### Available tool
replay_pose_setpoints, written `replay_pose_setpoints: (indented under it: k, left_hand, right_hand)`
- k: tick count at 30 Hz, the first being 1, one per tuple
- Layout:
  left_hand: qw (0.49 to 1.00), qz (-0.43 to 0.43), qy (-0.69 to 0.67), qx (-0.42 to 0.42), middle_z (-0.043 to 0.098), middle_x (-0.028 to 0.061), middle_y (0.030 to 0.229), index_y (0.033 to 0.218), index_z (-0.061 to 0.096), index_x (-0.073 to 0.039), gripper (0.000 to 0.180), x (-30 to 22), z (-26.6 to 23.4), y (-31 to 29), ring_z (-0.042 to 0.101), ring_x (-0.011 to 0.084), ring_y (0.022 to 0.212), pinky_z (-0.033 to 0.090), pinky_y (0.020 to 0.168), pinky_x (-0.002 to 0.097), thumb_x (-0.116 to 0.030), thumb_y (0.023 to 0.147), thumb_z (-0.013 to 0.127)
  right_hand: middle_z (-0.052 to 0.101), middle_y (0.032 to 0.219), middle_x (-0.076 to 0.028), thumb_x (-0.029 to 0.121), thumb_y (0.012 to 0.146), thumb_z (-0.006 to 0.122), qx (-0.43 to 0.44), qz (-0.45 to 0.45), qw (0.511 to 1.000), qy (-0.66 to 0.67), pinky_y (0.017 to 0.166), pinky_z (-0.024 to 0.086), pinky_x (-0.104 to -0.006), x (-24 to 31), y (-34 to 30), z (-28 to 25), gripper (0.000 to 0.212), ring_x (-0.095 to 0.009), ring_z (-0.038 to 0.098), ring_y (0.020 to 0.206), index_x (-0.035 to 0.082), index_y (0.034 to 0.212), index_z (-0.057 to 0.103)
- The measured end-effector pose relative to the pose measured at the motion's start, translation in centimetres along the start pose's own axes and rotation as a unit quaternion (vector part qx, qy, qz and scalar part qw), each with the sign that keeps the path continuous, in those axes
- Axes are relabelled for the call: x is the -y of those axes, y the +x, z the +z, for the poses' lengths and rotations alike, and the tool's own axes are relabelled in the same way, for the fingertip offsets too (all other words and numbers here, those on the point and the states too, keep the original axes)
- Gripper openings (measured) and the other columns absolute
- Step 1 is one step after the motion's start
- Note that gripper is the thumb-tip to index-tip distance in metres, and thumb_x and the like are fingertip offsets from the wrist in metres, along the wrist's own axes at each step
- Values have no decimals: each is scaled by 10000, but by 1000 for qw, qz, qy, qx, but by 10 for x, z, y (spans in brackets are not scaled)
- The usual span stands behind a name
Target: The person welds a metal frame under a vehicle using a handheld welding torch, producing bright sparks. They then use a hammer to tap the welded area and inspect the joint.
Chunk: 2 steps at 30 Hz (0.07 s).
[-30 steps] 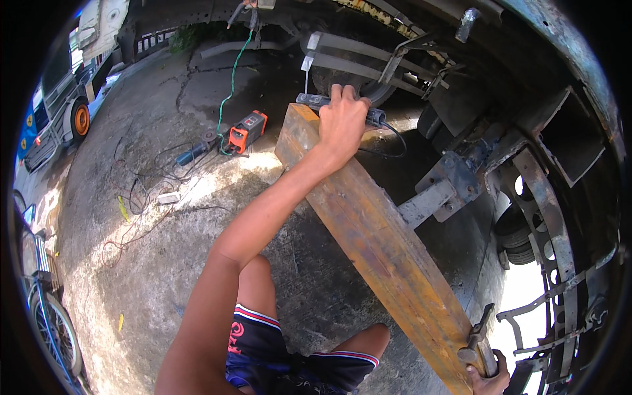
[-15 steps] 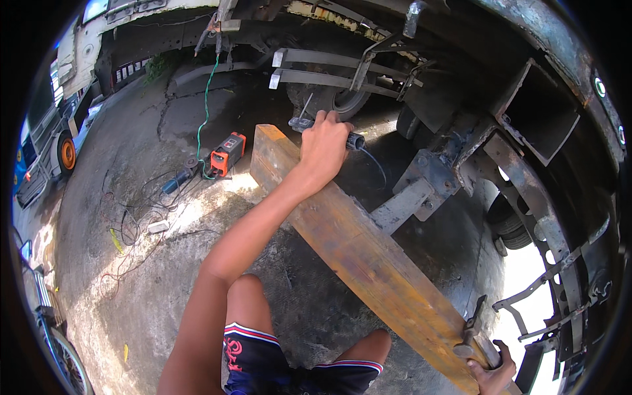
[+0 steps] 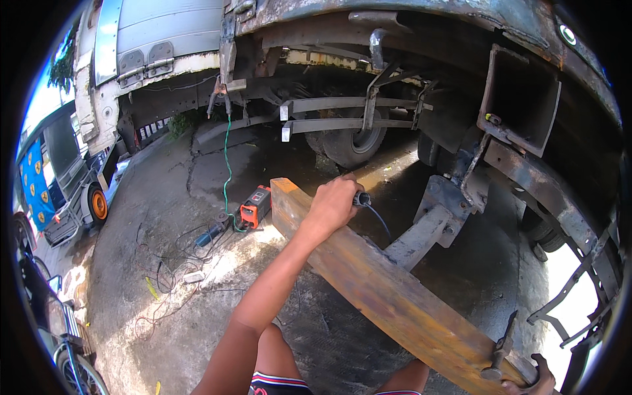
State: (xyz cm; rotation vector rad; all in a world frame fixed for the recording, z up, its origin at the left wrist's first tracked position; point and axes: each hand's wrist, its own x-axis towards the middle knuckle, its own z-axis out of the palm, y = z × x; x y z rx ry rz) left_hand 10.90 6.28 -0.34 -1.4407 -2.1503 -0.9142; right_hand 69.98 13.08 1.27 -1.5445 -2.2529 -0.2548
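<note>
My left hand [image 3: 333,203] rests on the far part of a long rust-brown steel beam [image 3: 395,286], closed round a welding electrode holder [image 3: 361,199]. Only the holder's dark rear end and its thin cable show past the fingers; its front is hidden. At the beam's near right end, my right hand [image 3: 534,382] grips the edge, partly cut off by the picture's rim. Just beside that hand a hammer [image 3: 503,349] lies on the beam's top. A grey steel bracket [image 3: 421,237] reaches from the vehicle frame to the beam's far side.
An orange-black welding machine [image 3: 255,208] stands on the concrete, with a blue angle grinder [image 3: 210,234] and tangled cables nearby. A green cable [image 3: 228,158] hangs from a clamp [image 3: 220,99]. Leaf springs [image 3: 349,125] and an open square steel tube [image 3: 520,99] jut out. A bicycle [image 3: 72,362] stands at left.
My view has tilted up, so the scene sits lower and further right. The electrode rod seen earlier above my left hand no longer shows. Both hands remain on the beam.
</note>
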Motion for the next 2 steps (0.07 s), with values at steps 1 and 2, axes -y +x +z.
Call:
replay_pose_setpoints:
  k: [1,2]
  left_hand:
    - [1000,-7,5,7,720,147,1168,1069,787,-24,286,1,0,0,700,386,1112,573,924,509,-21,784,760]
    - [1000,-15,9,14,722,162,1163,1086,798,-41,293,2,0,0,705,381,1107,575,947,501,-19,793,788]
  right_hand:
    - [800,990,-199,486,603,997,9,10,1000,-10,825,601,-453,2,2,-1,848,-305,784,913,206,1362,743]
    - [800,990,-199,486,603,997,13,8,1000,-5,825,601,-453,3,1,4,848,-305,784,913,206,1362,743]
